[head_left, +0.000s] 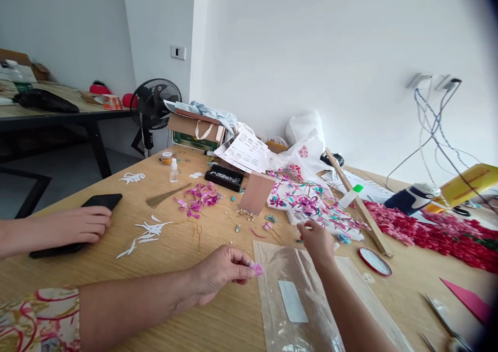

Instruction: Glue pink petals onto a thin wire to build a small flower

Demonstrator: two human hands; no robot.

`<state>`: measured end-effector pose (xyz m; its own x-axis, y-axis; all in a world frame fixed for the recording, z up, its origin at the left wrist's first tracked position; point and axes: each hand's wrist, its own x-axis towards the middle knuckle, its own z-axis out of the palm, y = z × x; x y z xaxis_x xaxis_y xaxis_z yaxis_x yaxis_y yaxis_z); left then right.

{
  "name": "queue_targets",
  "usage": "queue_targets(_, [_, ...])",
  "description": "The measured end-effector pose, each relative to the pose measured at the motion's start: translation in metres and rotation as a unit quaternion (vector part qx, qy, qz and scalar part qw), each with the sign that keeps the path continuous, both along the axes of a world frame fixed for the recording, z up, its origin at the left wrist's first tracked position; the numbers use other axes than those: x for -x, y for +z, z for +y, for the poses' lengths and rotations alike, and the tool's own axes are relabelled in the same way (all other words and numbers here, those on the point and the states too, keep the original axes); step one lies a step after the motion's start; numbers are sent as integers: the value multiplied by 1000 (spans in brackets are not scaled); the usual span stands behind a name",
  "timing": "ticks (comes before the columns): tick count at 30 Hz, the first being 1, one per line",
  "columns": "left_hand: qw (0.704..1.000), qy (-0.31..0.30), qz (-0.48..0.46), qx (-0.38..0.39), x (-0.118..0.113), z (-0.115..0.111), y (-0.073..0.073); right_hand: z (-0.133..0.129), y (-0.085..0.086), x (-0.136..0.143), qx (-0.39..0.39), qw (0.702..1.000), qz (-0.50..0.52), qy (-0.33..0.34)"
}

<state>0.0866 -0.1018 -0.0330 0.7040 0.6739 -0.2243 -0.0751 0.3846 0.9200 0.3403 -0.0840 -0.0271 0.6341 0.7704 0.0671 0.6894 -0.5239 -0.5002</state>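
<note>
My left hand [223, 274] comes in from the left in a floral sleeve. Its thumb and fingers pinch a small pink fabric flower [257, 269] over the edge of a clear plastic bag [272, 300]. My right hand [318, 243] reaches forward above the bag's far edge. Its fingers are bent together, and whatever lies between them is too small to make out. Close to its fingertips are a small pink flower on gold wire [267, 227] and a teal piece [271, 218]. Beyond it lies a white sheet covered with purple and teal flowers [311, 199].
Another person's hand [87, 225] rests on a black phone [109, 200] at left. Around the table are pink petals [202, 197], white strips [150, 231], a wooden block [257, 192], a black tray [224, 177], a wooden bar [361, 206], a round lid [374, 261] and scissors [447, 323].
</note>
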Motion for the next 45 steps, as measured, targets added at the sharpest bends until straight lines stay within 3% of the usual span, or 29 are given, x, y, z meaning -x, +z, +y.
queue_targets(5, [999,42,-22,8,6,7,11,-32,29,30,-65,994,-41,78])
queue_targets(8, [998,52,-39,10,10,9,16,-60,39,53,-114,975,32,187])
queue_targets(12, [997,59,-49,3,10,5,18,-89,42,78,-123,955,130,235])
queue_targets(16, [998,45,-50,20,8,0,17,-103,36,95,-139,946,110,271])
queue_targets(25, [996,34,-62,45,8,-4,17,-105,15,112,-217,936,80,266])
queue_targets(37, [997,32,-44,53,5,-8,26,-108,12,113,-203,953,37,224])
queue_targets(45, [997,31,-52,49,2,-9,24,-112,9,116,-202,945,-41,254])
